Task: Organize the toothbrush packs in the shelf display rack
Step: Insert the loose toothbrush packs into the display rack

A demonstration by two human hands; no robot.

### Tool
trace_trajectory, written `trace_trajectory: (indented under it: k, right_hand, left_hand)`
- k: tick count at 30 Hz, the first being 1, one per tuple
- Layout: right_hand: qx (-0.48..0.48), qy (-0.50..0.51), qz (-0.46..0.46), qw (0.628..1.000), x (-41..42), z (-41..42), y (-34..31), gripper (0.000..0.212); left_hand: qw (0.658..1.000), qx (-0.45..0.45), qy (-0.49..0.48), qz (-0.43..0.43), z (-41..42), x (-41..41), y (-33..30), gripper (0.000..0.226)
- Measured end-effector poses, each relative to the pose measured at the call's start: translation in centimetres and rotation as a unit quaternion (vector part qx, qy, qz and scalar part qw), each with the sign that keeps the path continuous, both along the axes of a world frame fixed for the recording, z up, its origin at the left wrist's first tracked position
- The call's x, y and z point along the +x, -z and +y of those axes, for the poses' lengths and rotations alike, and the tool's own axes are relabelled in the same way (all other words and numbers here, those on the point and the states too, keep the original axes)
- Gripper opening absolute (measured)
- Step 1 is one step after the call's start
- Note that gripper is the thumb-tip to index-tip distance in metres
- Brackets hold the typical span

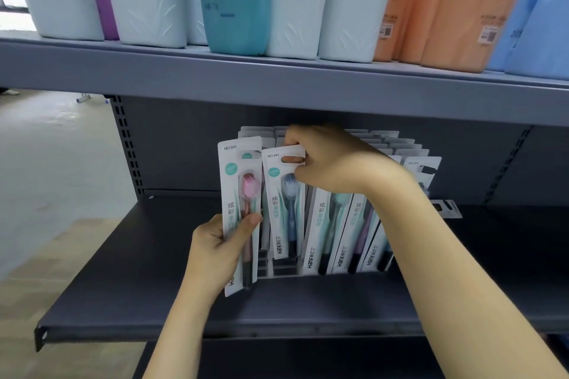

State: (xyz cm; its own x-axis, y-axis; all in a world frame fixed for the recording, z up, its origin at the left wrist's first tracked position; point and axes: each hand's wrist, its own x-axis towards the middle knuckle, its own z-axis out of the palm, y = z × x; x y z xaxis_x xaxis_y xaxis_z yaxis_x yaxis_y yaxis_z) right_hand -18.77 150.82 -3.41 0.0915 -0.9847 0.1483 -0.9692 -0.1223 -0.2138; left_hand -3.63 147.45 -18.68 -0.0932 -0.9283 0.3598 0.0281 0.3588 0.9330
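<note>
Your left hand (215, 243) is gripping the pink toothbrush pack (240, 212), thumb across its glossy card front. Your right hand (332, 160) is pinching the blue toothbrush pack (284, 206) by its hang-hole top, in the rack (277, 271).

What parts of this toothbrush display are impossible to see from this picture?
- Head view: the rear packs show only their top edges; the front rows cover the rest.
- The right hand hides the blue pack's top corner and the packs behind it.
- The pink pack, held by the left hand, blocks the rack's left end.
</note>
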Motion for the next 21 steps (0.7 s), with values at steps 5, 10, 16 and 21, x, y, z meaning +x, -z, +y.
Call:
trace_trajectory:
  k: [5, 10, 16, 21]
  right_hand:
    - [0.027, 0.002, -0.056, 0.998, 0.14, 0.47, 0.11, 0.023]
    - [0.031, 0.012, -0.094, 0.995, 0.15, 0.52, 0.28, 0.023]
    - [0.027, 0.041, -0.082, 0.995, 0.71, 0.06, 0.42, 0.025]
    - [0.023, 0.055, -0.073, 0.996, 1.02, -0.02, 0.80, 0.038]
  left_hand:
    - [1.000, 0.008, 0.021, 0.009, 0.01, -0.24, -0.14, 0.028]
    - [0.999, 0.021, 0.028, 0.018, -0.02, -0.68, -0.49, 0.032]
    - [0.999, 0.018, 0.023, 0.021, -0.32, -0.73, -0.16, 0.052]
    - [1.000, 0.019, 0.021, 0.012, -0.50, -0.96, -0.12, 0.053]
